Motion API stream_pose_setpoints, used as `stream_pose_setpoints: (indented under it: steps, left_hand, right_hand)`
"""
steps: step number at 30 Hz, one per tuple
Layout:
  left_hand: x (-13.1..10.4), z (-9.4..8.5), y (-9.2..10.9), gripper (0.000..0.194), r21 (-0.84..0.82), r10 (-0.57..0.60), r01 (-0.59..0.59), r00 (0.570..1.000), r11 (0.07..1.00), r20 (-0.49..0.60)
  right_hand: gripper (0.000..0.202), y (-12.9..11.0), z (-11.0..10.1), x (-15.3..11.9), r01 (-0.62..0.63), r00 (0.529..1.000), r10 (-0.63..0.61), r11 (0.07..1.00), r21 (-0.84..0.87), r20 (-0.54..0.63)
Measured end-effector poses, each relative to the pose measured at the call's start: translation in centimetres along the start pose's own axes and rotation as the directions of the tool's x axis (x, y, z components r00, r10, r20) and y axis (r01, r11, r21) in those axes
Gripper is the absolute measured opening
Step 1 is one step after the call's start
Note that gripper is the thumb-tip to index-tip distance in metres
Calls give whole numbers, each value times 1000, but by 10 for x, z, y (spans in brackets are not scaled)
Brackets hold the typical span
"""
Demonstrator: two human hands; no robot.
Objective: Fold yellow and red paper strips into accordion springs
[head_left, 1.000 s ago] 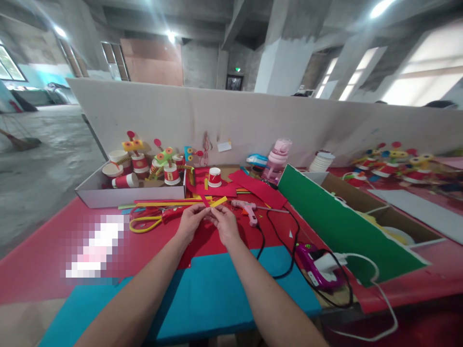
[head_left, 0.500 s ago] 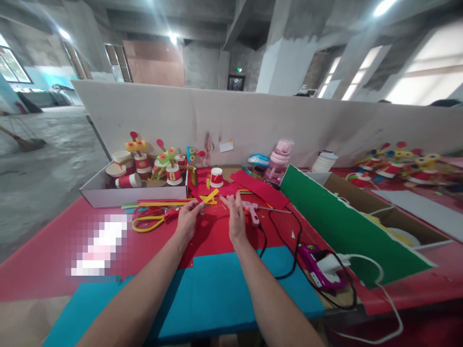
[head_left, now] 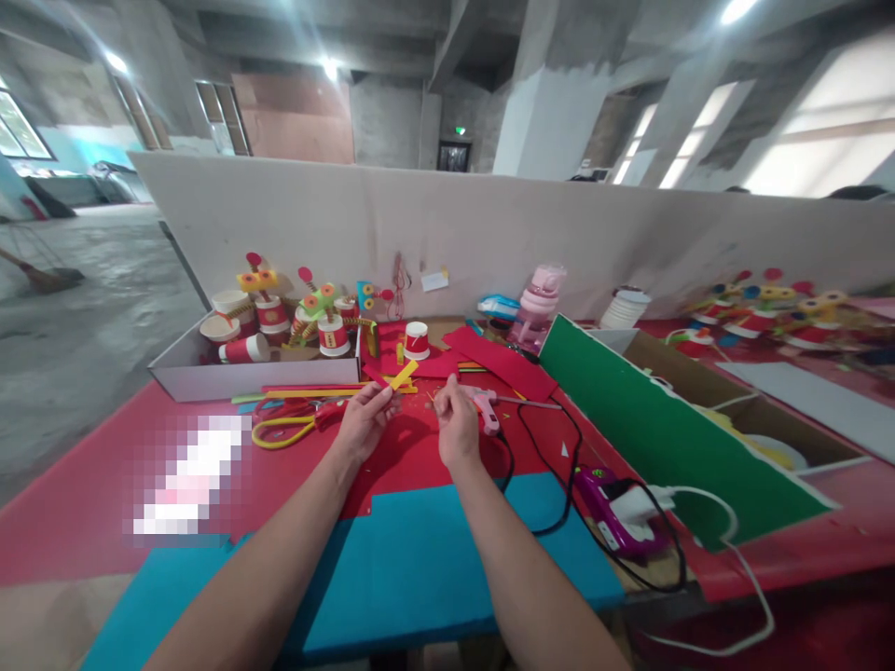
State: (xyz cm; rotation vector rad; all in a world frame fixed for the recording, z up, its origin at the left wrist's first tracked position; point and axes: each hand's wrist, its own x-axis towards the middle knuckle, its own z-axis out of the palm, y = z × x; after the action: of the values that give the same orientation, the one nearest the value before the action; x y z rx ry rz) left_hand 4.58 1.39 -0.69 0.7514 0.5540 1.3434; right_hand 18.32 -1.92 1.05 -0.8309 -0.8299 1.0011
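Observation:
My left hand (head_left: 364, 419) is closed, pinching a yellow paper strip (head_left: 405, 376) between thumb and fingers. The strip points up and to the right, above the red tabletop. My right hand (head_left: 458, 426) is just to the right, its fingers curled together; whether something small is between them I cannot make out. Close beside that hand lies a pink hot glue gun (head_left: 488, 410), partly covered by it. Scissors with yellow and red handles (head_left: 285, 433) rest left of my left hand. Beyond both hands stands a red and white paper cup (head_left: 417, 342).
A white tray (head_left: 258, 382) holds paper cups and cup figures at the back left. Coloured strips (head_left: 308, 390) lie before it. On the right are a green-sided box (head_left: 671, 438), a purple power socket (head_left: 615, 513) with cables, and a pink bottle (head_left: 540, 303). Blue sheets (head_left: 433, 559) cover the front edge.
My right hand's spread fingers have curled in. The yellow strip in my left hand now shows at a steeper slant, and the crossed yellow shape is gone from view. The camera has shifted slightly.

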Motion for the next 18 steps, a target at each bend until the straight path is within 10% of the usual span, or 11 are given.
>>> stream_pose_setpoints:
  steps: [5, 18]
  left_hand:
    - [-4, 5, 0, 22, 26, -30, 30, 1000, 999, 9]
    - [-5, 4, -4, 24, 84, -21, 18, 999, 996, 34]
  right_hand:
    - [54, -5, 6, -2, -203, 979, 197, 951, 235, 47]
    - [54, -7, 10, -6, -276, 955, 236, 927, 253, 178]
